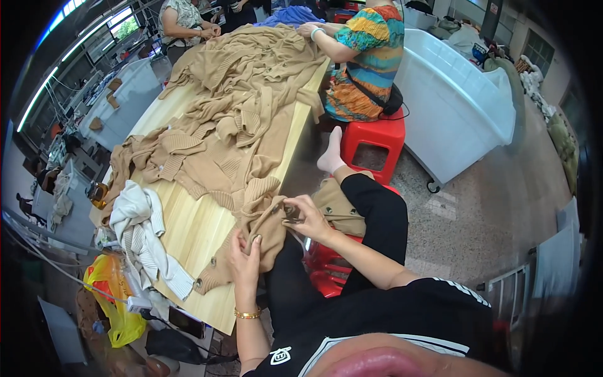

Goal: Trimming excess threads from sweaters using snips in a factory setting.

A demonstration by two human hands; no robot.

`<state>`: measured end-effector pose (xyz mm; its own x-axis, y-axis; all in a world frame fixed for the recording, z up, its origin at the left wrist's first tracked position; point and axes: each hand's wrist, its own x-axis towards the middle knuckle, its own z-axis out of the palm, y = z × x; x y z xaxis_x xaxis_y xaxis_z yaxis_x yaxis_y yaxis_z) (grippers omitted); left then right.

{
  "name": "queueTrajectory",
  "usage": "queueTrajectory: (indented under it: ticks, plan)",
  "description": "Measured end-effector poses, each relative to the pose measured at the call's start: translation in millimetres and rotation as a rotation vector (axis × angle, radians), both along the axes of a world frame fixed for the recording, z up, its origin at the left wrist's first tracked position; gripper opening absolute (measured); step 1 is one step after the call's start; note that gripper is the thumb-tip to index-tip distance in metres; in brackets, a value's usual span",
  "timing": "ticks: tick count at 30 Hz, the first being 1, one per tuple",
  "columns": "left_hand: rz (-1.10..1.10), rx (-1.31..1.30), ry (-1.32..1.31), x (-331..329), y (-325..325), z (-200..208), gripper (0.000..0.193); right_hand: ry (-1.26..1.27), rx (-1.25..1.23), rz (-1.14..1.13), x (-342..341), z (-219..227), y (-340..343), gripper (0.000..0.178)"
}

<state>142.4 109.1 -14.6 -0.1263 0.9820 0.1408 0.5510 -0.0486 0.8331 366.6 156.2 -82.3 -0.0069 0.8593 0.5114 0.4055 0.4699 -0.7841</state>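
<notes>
A tan knit cardigan [267, 232] with dark round buttons hangs over the near table edge and toward my lap. My left hand [244, 259] pinches its button band between thumb and fingers. Close by on the right, my right hand [309, 221] is closed, its fingertips at the knit beside a button. A small dark metal tool [291, 220] shows at those fingertips; its exact kind is too small to tell. More tan knitwear [195, 166] lies heaped along the table [200, 229], running to the far end.
A white ribbed knit garment [143, 229] lies at the table's left edge, above a yellow plastic bag [116, 301]. One co-worker [370, 60] sits on a red stool [383, 141] at far right; others work at the far end. A large white wheeled bin [449, 107] stands right.
</notes>
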Motion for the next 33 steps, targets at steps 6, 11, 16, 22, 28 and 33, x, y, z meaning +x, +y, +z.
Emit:
queueTrajectory:
  ticks: [6,11,16,22,28,33]
  plan:
    - [-0.033,0.182,0.031,-33.9,-17.4,46.7,0.03,0.127,-0.124,0.018,-14.3,3.7,5.5,0.061]
    - [-0.025,0.243,-0.151,-64.6,-43.6,110.0,0.024,0.08,0.182,0.135,-8.0,4.0,5.8,0.032]
    - [0.109,0.395,-0.358,-103.7,-70.9,115.9,0.024,0.015,0.113,0.198,-29.4,6.6,-14.6,0.037]
    - [0.19,0.25,-0.505,-129.2,-71.1,52.6,0.024,-0.159,0.243,0.311,-43.3,27.9,-38.0,0.055]
    - [0.207,0.227,-0.745,-135.1,-72.0,51.9,0.025,-0.355,0.299,0.399,-98.2,24.2,-52.3,0.063]
    - [0.205,0.227,-0.782,-146.2,-68.2,51.2,0.026,-0.206,0.28,0.318,-97.5,32.1,-33.6,0.051]
